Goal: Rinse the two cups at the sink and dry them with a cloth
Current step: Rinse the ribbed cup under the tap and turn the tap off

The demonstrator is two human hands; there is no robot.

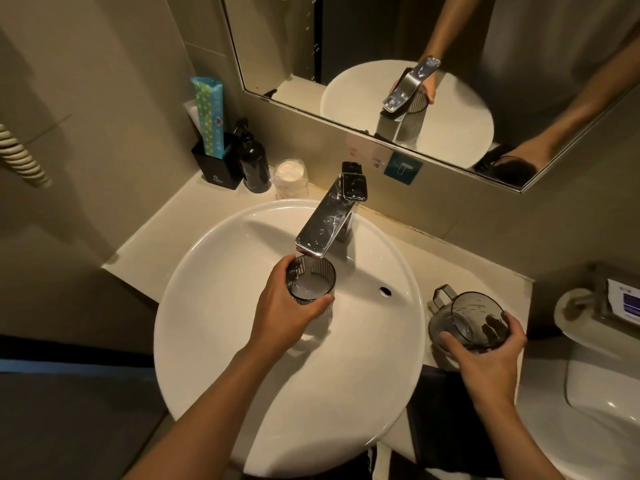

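My left hand (289, 308) grips a dark ribbed glass cup (310, 279) upright right under the spout of the chrome faucet (327, 220), over the white round sink (214, 258). Foamy water fills the cup's bottom. My right hand (491, 365) holds a smoky transparent cup with a handle (465, 315) on the counter to the right of the basin, tilted toward me, fingers wrapped around its rim. No cloth is in view.
At the back left of the counter stand a black holder with a toothpaste box (216, 161), a black pump bottle (254, 162) and wrapped cups (291, 178). A mirror (433, 64) hangs behind the faucet. A toilet (588, 375) is at the right.
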